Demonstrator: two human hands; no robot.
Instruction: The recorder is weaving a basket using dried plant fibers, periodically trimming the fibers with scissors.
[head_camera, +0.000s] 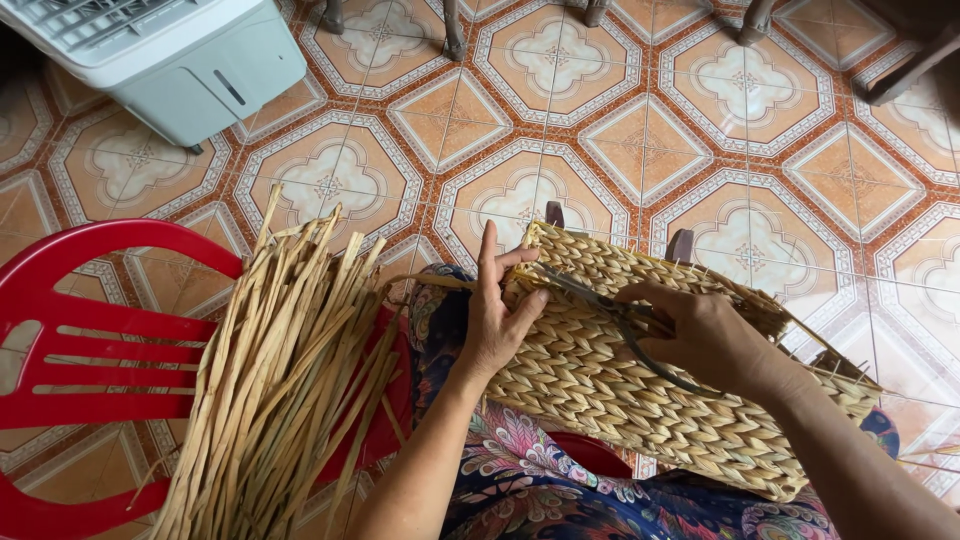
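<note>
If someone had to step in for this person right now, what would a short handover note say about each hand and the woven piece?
Left hand: pressed on the near edge of the woven basket, fingers spread, pinching a loose straw strand.
Right hand: closed on scissors, blades pointing toward the left hand's fingertips, over the basket's upper rim.
The basket lies on its side across the person's lap, its braided wall looking fully woven.
A bundle of dry straw strands rests on the red plastic chair to the left.
Done: the visible side is woven. Left: thin stray ends stick out along the right edge, untrimmed.
</note>
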